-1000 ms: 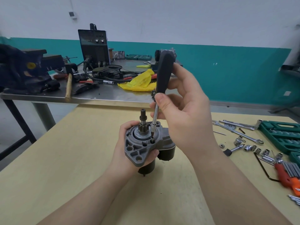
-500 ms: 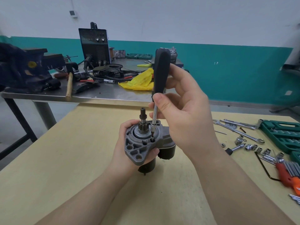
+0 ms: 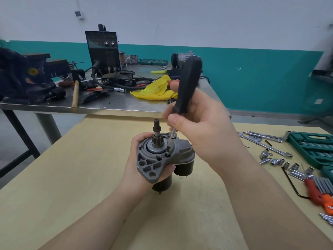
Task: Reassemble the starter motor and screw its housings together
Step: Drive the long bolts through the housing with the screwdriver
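Starter motor: The starter motor (image 3: 163,159) stood upright on the pale wooden surface (image 3: 75,186), grey flanged housing on top, its pinion shaft (image 3: 156,134) pointing up just beyond the left fingertips.

Left hand: The left hand (image 3: 142,159) gripped the motor body from the left, fingers curled under and around the flange; it held the same grip as a second earlier.

Right hand: The right hand (image 3: 200,127) held the screwdriver (image 3: 187,87), fingers wrapped around its black handle, thumb pressed low near the shank.

What changed: Over the last second the handle swung. It leaned right, came nearly upright, then leaned right again, farther than before. The hand looked re-seated on the handle between those moments.

Tip: The bit stayed seated in one screw recess (image 3: 168,153) on the housing face, directly below the right thumb. The screw head itself was hidden by the bit.

Meaning for the task: I judged the screw to be mid-drive, with the housing already seated on the motor. How deep it sat could not be told.

Remaining work: A second recess just beside the bit looked dark; whether it held a screw was unclear.

Nearby: Sockets (image 3: 277,160), wrenches and a green tool case (image 3: 311,147) lay well to the right of the right hand.
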